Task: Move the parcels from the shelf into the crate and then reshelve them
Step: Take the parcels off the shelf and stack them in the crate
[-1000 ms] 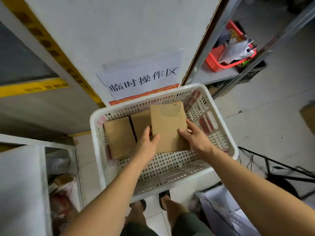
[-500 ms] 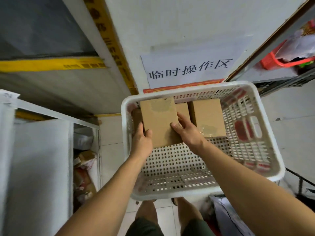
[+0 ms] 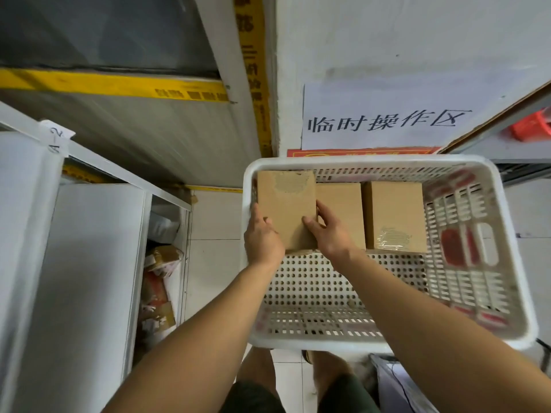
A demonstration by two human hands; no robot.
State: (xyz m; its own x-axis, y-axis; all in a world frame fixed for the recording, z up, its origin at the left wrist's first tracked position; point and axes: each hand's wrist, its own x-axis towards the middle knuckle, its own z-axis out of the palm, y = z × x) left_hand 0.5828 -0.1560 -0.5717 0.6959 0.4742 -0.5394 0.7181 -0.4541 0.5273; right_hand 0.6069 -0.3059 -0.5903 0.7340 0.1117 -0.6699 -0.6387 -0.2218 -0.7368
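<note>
A white perforated crate [image 3: 524, 323] stands on the floor in front of me with three brown cardboard parcels along its far wall. Both hands hold the leftmost parcel [image 3: 284, 204], which has a torn label patch on top. My left hand [image 3: 262, 239] grips its left near corner and my right hand [image 3: 328, 234] grips its right near edge, thumb on top. A second parcel [image 3: 343, 210] lies beside it in the middle, and a third parcel [image 3: 393, 213] with a tape patch lies to the right.
A white metal shelf unit [image 3: 74, 263] labelled A-2 stands at the left, with bagged parcels [image 3: 158, 278] on a lower level. A white pillar with a paper sign [image 3: 387, 120] rises behind the crate. A red basket [image 3: 533, 126] sits on a shelf at the far right.
The view has swung left, so the crate now sits further right in view. Both hands have carried the held parcel from the right of the other two to their left.
</note>
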